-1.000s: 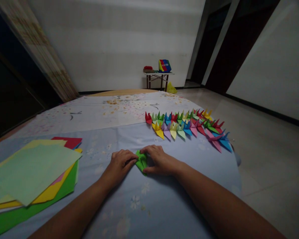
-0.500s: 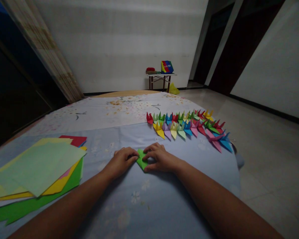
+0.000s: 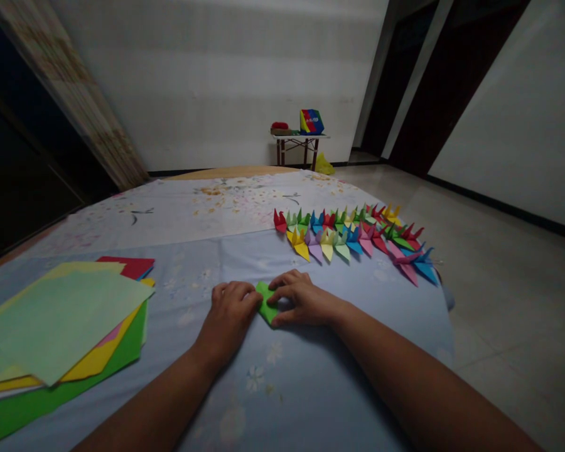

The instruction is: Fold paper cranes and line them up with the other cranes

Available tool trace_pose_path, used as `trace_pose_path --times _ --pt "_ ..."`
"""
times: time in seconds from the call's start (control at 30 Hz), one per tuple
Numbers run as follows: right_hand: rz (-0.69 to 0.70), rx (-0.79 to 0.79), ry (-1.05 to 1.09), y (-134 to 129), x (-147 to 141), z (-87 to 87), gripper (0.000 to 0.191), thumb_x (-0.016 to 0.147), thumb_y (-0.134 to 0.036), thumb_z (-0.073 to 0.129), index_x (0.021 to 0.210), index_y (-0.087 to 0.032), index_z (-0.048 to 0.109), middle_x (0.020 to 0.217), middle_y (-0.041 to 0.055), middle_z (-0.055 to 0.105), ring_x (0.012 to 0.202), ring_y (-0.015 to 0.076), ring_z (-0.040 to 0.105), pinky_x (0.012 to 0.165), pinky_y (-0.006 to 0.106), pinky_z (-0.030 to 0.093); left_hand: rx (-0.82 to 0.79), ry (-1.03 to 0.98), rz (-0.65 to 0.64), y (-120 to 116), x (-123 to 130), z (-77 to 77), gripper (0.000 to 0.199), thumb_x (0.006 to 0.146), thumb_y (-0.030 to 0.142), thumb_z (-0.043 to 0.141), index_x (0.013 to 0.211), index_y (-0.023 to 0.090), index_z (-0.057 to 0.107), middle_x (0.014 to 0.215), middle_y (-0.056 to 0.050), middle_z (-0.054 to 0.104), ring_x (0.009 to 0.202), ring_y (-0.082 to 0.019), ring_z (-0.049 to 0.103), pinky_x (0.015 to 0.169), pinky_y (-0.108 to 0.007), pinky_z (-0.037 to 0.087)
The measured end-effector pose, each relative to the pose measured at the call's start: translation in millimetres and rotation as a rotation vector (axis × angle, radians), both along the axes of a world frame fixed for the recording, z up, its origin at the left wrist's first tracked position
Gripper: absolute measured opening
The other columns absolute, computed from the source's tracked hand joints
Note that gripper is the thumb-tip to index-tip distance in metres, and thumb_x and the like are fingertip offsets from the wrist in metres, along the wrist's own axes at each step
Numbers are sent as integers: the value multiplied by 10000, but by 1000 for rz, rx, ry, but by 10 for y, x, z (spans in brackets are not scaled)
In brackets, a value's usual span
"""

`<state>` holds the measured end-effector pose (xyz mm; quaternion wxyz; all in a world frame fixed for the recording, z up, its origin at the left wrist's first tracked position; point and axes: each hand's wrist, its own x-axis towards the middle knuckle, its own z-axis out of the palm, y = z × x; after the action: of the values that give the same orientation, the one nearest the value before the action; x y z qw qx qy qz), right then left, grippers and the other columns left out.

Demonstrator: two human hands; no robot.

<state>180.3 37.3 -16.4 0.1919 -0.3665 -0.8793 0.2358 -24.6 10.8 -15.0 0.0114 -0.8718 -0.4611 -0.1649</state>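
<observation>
A small folded piece of green origami paper lies on the pale blue tablecloth between my hands. Its left edge is under the fingertips and thumb of my left hand, whose fingers are curled together. From the right, my right hand grips the same paper, thumb at its lower edge and fingers bent over its upper part. Those fingers hide some of the folds. Beyond my right hand stand several finished paper cranes in rows of many colours.
A loose stack of coloured paper sheets lies at the left. The tablecloth has a white flowered part farther off. By the back wall, a small table carries a colourful box and a red item.
My left wrist and forearm have swung to the right, and the left hand is turned more upright at the paper's edge. My right hand stays in place. The view has shifted slightly.
</observation>
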Motion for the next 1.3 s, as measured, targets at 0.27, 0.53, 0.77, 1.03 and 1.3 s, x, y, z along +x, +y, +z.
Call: trace_pose_path --times 0.27,0.53,0.77,1.03,1.3 --pt "5 16 -9 5 -2 3 381 653 -441 715 985 -261 663 1147 47 552 1082 231 425 929 413 288 -5 206 -75 -128 14 111 300 826 106 441 1074 187 590 1100 -100 617 1042 -267 493 914 -469 251" --pt "36 -22 -39 18 35 49 376 700 -443 675 1041 -286 647 1175 52 542 1108 241 415 935 426 281 -209 103 -269 -97 -255 167 537 769 129 445 1285 280 434 1275 -55 530 1116 -232 466 976 -457 242" --pt "29 -28 -32 22 36 49 287 748 -386 646 1016 -283 657 1167 47 549 1107 231 419 937 426 276 -254 107 -335 -99 -341 246 579 749 138 461 1277 373 436 1323 -6 482 1171 -242 422 974 -435 297" --pt "30 -5 -32 19 26 31 293 735 -390 656 1000 -266 654 1161 47 551 1102 226 426 934 416 276 -227 209 -267 -129 -309 188 626 734 135 452 1304 386 391 1370 -23 428 1234 -288 363 984 -504 260" --pt "18 10 -39 16 11 13 285 727 -389 663 985 -268 655 1155 40 553 1089 221 428 920 409 288 -240 200 -230 -172 -257 185 655 694 119 478 1298 362 410 1379 -30 427 1272 -300 327 1018 -553 183"
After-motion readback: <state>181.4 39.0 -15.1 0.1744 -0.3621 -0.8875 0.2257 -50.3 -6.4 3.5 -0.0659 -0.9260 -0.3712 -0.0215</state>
